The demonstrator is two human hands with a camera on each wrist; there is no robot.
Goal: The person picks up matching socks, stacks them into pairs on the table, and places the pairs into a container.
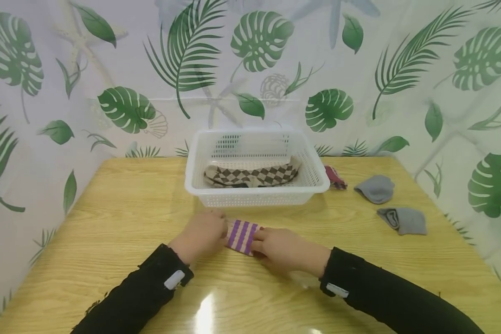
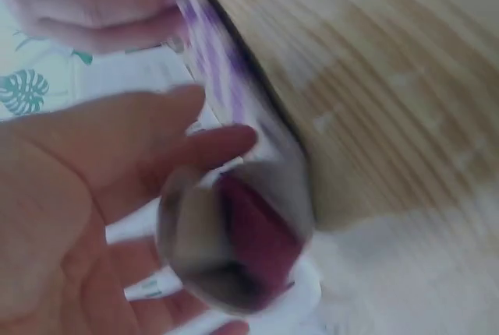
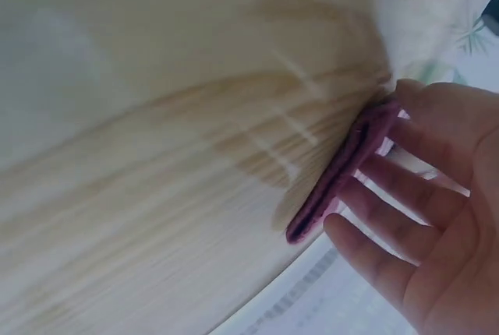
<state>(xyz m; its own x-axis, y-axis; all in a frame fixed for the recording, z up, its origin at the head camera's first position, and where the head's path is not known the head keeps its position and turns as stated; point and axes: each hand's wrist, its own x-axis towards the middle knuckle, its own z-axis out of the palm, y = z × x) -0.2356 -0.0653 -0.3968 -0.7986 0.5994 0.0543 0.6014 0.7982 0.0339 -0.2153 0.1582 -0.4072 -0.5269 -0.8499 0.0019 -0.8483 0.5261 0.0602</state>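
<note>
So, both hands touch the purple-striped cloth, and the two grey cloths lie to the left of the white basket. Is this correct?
Not left: the head view shows the two grey cloths to the right of the white basket. The rest is correct.

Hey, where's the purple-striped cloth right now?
In the head view, the purple-striped cloth is near the middle, between the left grip and the right grip, just in front of the white basket.

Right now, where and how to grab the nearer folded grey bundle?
Grey bundle: probably pinch its plain right half from above, across near and far edges. It lies low on the table, and the left end's exposed folds might open.
</note>
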